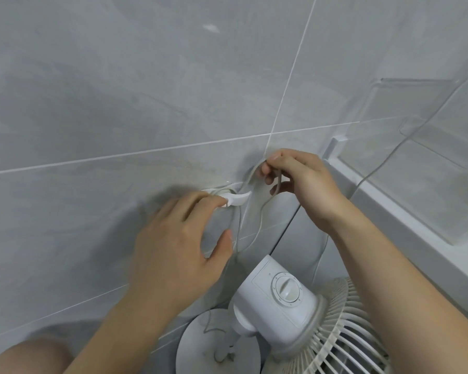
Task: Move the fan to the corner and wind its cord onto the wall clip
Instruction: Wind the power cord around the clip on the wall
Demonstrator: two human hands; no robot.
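One fan (278, 300), two hands, one cord (257, 228)

One white plastic desk fan (284, 300) with a round base and ribbed grille. One round white dial knob (286, 288) on the fan's back housing. One thin white power cord (257, 228), hanging in several loops; exact loop count unclear. One white plastic wall clip (234, 198) stuck on the grey tile. Two bare hands: left hand (173, 249), right hand (300, 176). One bare knee (30, 354) at bottom left. One white ledge (405, 211) at right.
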